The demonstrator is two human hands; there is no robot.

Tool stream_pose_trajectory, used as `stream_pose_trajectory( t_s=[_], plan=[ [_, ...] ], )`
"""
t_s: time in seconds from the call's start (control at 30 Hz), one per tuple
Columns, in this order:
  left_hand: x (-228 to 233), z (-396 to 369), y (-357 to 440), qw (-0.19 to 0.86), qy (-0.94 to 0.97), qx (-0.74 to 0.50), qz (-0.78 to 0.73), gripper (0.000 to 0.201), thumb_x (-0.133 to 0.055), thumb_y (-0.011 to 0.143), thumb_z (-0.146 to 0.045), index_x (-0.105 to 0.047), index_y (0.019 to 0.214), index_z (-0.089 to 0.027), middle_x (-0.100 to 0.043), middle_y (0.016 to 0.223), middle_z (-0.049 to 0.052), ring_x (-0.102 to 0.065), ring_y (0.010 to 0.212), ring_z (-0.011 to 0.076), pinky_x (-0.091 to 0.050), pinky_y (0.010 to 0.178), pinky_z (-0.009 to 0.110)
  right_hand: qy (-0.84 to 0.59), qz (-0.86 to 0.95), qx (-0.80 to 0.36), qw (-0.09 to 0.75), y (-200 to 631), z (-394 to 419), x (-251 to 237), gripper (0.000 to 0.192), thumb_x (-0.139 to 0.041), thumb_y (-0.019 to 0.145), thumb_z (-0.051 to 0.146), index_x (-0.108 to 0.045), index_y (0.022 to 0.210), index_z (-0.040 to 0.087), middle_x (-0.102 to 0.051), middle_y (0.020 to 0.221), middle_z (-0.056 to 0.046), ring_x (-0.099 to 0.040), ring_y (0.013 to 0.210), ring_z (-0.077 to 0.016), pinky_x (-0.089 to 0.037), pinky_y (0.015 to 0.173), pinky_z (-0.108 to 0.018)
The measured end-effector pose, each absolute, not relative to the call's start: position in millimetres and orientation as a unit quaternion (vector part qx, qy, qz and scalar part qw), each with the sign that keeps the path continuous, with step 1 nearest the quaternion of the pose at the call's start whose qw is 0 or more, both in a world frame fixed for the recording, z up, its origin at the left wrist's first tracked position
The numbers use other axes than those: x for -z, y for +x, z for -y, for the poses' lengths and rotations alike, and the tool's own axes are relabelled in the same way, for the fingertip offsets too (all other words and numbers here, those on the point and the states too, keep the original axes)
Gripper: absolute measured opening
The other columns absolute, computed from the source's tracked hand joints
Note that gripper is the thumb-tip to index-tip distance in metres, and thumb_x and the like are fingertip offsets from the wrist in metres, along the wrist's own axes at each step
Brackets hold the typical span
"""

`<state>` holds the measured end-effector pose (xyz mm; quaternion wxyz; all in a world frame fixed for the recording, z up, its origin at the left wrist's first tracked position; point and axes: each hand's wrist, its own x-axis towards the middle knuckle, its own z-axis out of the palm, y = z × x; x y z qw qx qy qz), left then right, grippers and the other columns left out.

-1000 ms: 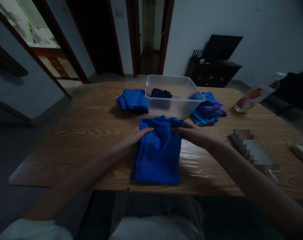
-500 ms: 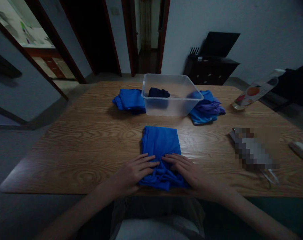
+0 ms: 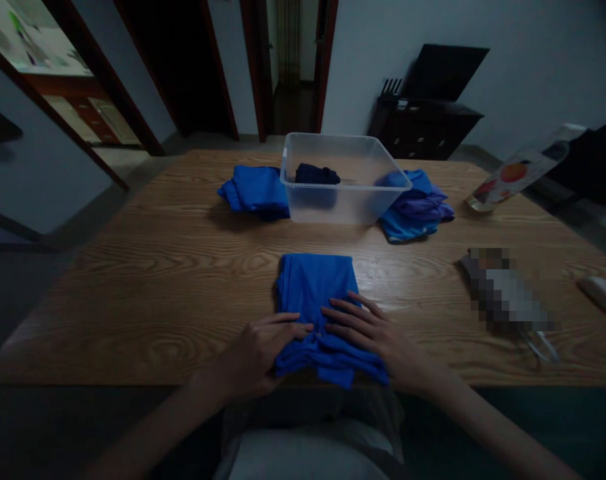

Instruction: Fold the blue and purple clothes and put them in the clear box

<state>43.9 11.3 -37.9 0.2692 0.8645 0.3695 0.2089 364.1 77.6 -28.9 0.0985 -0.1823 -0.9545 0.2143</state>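
Note:
A folded blue garment (image 3: 317, 293) lies on the wooden table (image 3: 183, 267) in front of me, its near end bunched at the table's front edge. My left hand (image 3: 255, 353) grips that bunched near-left part, fingers curled into the cloth. My right hand (image 3: 370, 330) rests on the near-right part with fingers spread and pressing down. Behind the garment stands a clear plastic tub (image 3: 343, 177) with a dark folded cloth (image 3: 317, 175) inside.
A blue folded pile (image 3: 253, 188) lies left of the tub, and a blue and purple pile (image 3: 417, 210) lies right of it. A printed pouch (image 3: 515, 175), a blurred object (image 3: 507, 293) and a pale object (image 3: 603, 293) sit on the table's right side.
Both hands moved from the garment's far end to its near end. The garment went from hanging over the front edge to lying further onto the table, its near end now gathered.

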Motion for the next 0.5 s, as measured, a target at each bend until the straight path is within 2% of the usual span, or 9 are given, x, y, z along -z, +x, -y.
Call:
stream_pose_trajectory(
  t_s=[0.1,0.17,0.23,0.3,0.37,0.43,0.5],
  plan=[
    [32.0,2.1,43.5,0.319,0.800,-0.236,-0.451,0.036,-0.065,0.104,-0.034,-0.064,0.139,-0.025,-0.075,0.143,0.009,-0.071,0.134,0.0276,-0.060,0.115,0.045,-0.216,0.919,-0.302,0.133,365.8,-65.3,18.9,0.050,-0.052,0.113,0.046,-0.059,0.158,0.025,-0.061,0.161,-0.010,-0.052,0.156,-0.0283,-0.040,0.132,-0.053],
    [27.5,4.8,46.8,0.354,0.741,-0.254,-0.511,0.032,-0.064,0.105,-0.043,-0.070,0.132,-0.027,-0.079,0.130,0.007,-0.076,0.119,0.0267,-0.064,0.105,0.043,-0.269,0.889,-0.330,0.170,366.5,-58.9,15.7,0.049,-0.045,0.115,0.052,-0.067,0.149,0.024,-0.072,0.147,-0.013,-0.066,0.140,-0.0291,-0.055,0.118,-0.049],
    [23.8,-0.4,52.4,0.400,0.681,-0.289,-0.541,0.034,-0.061,0.106,-0.054,-0.074,0.122,-0.027,-0.081,0.122,0.005,-0.077,0.112,0.0265,-0.064,0.102,0.042,-0.341,0.855,-0.336,0.200,363.8,-57.3,16.5,0.057,-0.041,0.113,0.064,-0.076,0.130,0.022,-0.080,0.126,-0.015,-0.076,0.115,-0.0303,-0.064,0.098,-0.046],
    [21.5,-11.8,58.4,0.442,0.616,-0.335,-0.560,0.040,-0.056,0.108,-0.060,-0.075,0.121,-0.027,-0.080,0.124,0.004,-0.075,0.117,0.0269,-0.062,0.109,0.043,-0.423,0.807,-0.352,0.215,356.4,-61.4,19.9,0.066,-0.037,0.111,0.072,-0.079,0.103,0.021,-0.081,0.097,-0.013,-0.075,0.086,-0.0272,-0.063,0.079,-0.040],
    [21.1,-25.2,63.1,0.465,0.560,-0.372,-0.576,0.046,-0.057,0.107,-0.063,-0.073,0.127,-0.025,-0.078,0.132,0.006,-0.072,0.127,0.0285,-0.055,0.121,0.046,-0.474,0.759,-0.388,0.221,346.0,-70.0,23.4,0.067,-0.037,0.111,0.073,-0.074,0.088,0.022,-0.075,0.081,-0.007,-0.068,0.071,-0.0226,-0.059,0.071,-0.036],
    [23.0,-36.5,66.1,0.479,0.529,-0.394,-0.579,0.052,-0.058,0.105,-0.065,-0.069,0.134,-0.023,-0.074,0.141,0.008,-0.068,0.135,0.0303,-0.048,0.128,0.049,-0.494,0.728,-0.414,0.234,336.0,-80.4,25.8,0.063,-0.042,0.111,0.071,-0.071,0.084,0.022,-0.074,0.080,-0.004,-0.066,0.072,-0.0211,-0.056,0.073,-0.034],
    [26.6,-44.4,68.0,0.485,0.525,-0.398,-0.575,0.059,-0.064,0.102,-0.067,-0.064,0.139,-0.021,-0.071,0.147,0.011,-0.066,0.138,0.0320,-0.047,0.128,0.050,-0.503,0.708,-0.426,0.254,329.3,-90.4,27.4,0.059,-0.048,0.109,0.072,-0.068,0.082,0.023,-0.074,0.082,-0.003,-0.066,0.076,-0.0214,-0.054,0.074,-0.033]
  ],
)
